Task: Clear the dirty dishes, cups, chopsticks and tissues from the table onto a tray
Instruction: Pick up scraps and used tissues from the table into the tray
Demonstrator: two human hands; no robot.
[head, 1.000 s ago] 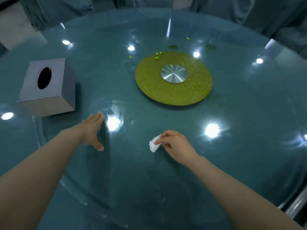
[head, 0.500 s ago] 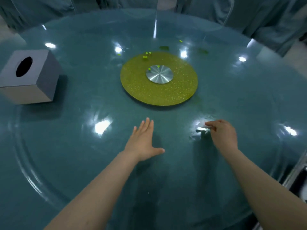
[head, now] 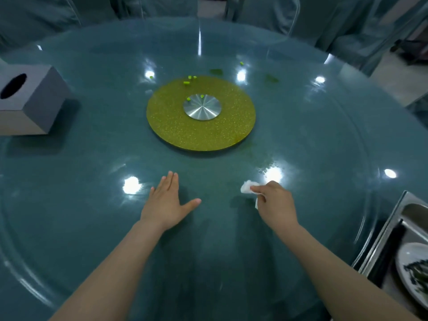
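Pinching a crumpled white tissue (head: 247, 187) with the curled fingers of the right hand (head: 275, 203), just over the glass table (head: 324, 140), near its front edge. Resting the left hand (head: 165, 203) flat on the glass, fingers straight and close together, thumb out to the side, holding nothing.

To do this step well, probably best: keeping the pinch firm, since the tissue is light and soft and may slip or tear if damp; gathering the loose lower corner into the fingers before lifting; then carrying it low and to the right, toward the metal tray (head: 379, 237) at the table's edge, and dropping it on a bare part, not on the white plate (head: 407, 265) with dark green leftovers. Dark chopsticks (head: 391, 249) seem to lie there too, beside the plate.

About the tissue itself: small, white, wrinkled into a ball, one flap hanging under the palm. Whether wet or dirty, cannot tell.

Left on the table: small green food bits (head: 186, 82) on and beyond the yellow turntable (head: 201, 133), and a grey tissue box (head: 30, 100) far left.
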